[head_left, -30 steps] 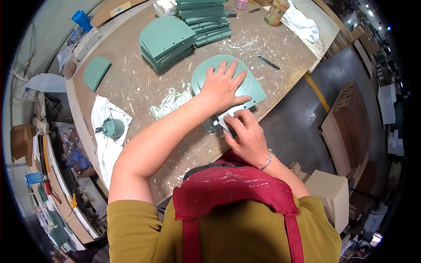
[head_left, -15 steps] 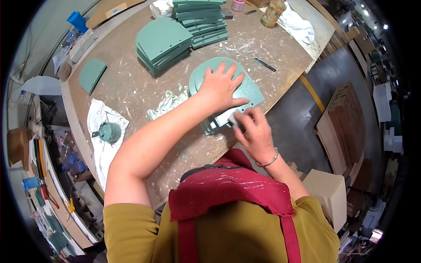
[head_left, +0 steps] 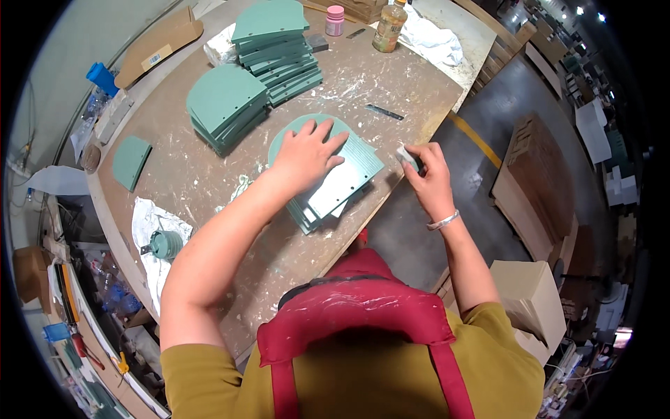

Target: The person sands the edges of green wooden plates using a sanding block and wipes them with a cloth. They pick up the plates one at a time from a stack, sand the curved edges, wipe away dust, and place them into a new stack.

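Observation:
My left hand lies with its fingers spread on the top of a small stack of green panels, each with one rounded end and small holes near the straight edge. Something white sticks out from under the stack's near side. My right hand is off to the right, just past the table edge and apart from the panels. Thumb and fingers pinch a small block, pale on one face and dark on another, like a sanding block.
Taller piles of green panels stand farther back on the table. A lone green piece lies at the left, above a green tin on a white cloth. A dark flat strip, a bottle and a pink jar lie beyond.
My right hand has drawn away from the panels' near edge, up and to the right, with the block in it. My left hand stays flat on the stack. The whole view has shifted.

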Demonstrator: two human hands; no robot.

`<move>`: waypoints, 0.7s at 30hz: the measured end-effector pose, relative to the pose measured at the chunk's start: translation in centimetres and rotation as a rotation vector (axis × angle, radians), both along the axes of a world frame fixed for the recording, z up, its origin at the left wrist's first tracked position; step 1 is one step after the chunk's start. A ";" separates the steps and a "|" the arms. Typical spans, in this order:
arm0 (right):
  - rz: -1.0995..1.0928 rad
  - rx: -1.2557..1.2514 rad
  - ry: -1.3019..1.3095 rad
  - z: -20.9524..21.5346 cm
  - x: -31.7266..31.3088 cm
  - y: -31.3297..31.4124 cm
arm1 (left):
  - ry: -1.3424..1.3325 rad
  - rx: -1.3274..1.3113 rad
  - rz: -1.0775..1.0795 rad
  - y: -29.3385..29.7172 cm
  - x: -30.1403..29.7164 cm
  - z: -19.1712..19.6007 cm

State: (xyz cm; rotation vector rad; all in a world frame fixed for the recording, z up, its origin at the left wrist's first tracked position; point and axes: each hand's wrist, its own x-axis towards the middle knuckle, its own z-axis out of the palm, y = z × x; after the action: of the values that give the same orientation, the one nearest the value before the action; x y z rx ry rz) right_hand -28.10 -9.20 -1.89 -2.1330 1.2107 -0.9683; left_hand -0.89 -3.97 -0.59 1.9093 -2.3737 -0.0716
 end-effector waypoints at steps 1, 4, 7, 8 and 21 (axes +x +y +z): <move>0.012 0.004 -0.011 0.5 0.4 0.1 | 0.071 -0.017 0.000 0.0 0.8 -0.2; 0.187 0.218 -0.259 1.8 1.3 -0.8 | 0.334 -0.241 0.136 1.8 3.7 0.0; 0.336 0.491 -0.400 4.6 3.0 -2.3 | 0.371 -0.352 0.481 8.3 7.9 -2.9; 0.375 0.564 -0.377 5.3 4.1 -2.8 | 0.237 -0.225 0.571 11.2 8.3 -5.1; 0.363 0.940 -0.821 -0.8 13.4 -2.0 | 0.421 -0.368 0.456 9.6 3.0 -0.6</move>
State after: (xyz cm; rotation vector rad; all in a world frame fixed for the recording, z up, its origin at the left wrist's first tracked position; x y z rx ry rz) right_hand -14.75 -11.21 -2.67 -0.9832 0.6101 -0.7497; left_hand 2.07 5.61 -1.24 1.9584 -1.5309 -0.0007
